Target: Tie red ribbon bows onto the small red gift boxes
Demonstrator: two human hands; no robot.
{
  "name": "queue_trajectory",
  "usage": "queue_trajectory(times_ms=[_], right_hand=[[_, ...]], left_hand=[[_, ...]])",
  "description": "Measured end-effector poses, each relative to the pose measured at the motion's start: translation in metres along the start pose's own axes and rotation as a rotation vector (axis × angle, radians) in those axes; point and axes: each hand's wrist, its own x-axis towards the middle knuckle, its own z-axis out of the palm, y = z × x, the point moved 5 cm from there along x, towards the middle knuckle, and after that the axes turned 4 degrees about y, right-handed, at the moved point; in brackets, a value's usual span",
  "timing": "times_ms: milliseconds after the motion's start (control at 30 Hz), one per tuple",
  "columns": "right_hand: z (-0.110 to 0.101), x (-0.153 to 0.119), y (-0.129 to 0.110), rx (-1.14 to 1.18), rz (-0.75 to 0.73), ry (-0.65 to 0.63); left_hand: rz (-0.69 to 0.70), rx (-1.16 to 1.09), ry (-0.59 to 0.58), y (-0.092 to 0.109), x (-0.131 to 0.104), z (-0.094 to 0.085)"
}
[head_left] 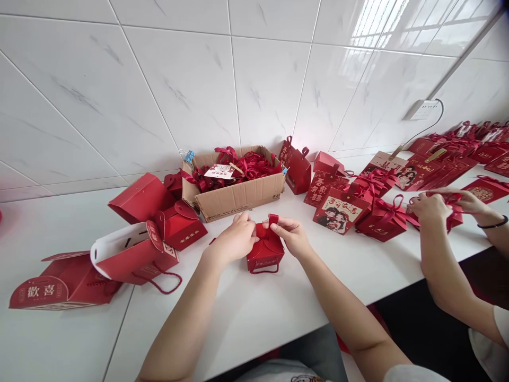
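A small red gift box stands on the white table in front of me, a red cord hanging on its near side. In a pinch, my right hand holds a short loop of red ribbon just above the box's top. My left hand is closed at the upper left of the same box, its fingertips against the folded flaps. What those fingers grip is hidden.
Behind the box is a cardboard carton full of red ribbons. Red boxes lie at left. Finished-looking boxes with bows and a picture card crowd the right. A co-worker's hands tie a ribbon at far right.
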Motion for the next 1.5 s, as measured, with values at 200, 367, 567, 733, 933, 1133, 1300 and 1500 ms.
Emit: queue_trajectory(times_ms=[200, 367, 567, 733, 933, 1133, 1300, 1500], right_hand=[[-0.004, 0.001, -0.001, 0.014, 0.003, 0.044], [-0.002, 0.000, -0.001, 0.029, 0.002, 0.075], [0.000, 0.000, -0.006, -0.047, -0.018, 0.078], [0.002, -0.003, -0.013, -0.148, -0.042, 0.052], [0.003, -0.005, -0.019, -0.251, -0.083, 0.029], [-0.001, -0.005, -0.018, -0.251, -0.110, 0.016], [0.000, -0.005, -0.018, -0.225, -0.112, 0.031], [0.003, -0.005, -0.014, -0.095, -0.039, 0.042]], left_hand=[[-0.025, 0.020, 0.031, 0.007, 0.001, 0.000], [-0.039, 0.030, 0.045, 0.009, 0.002, -0.001], [0.037, -0.040, 0.053, 0.009, -0.001, -0.005], [0.084, -0.351, 0.179, 0.016, -0.002, -0.016], [0.107, -0.508, 0.326, 0.023, 0.003, -0.023], [0.114, -0.509, 0.365, 0.020, 0.003, -0.025], [0.096, -0.578, 0.390, 0.018, 0.004, -0.023], [0.139, -0.591, 0.522, 0.018, 0.006, -0.023]])
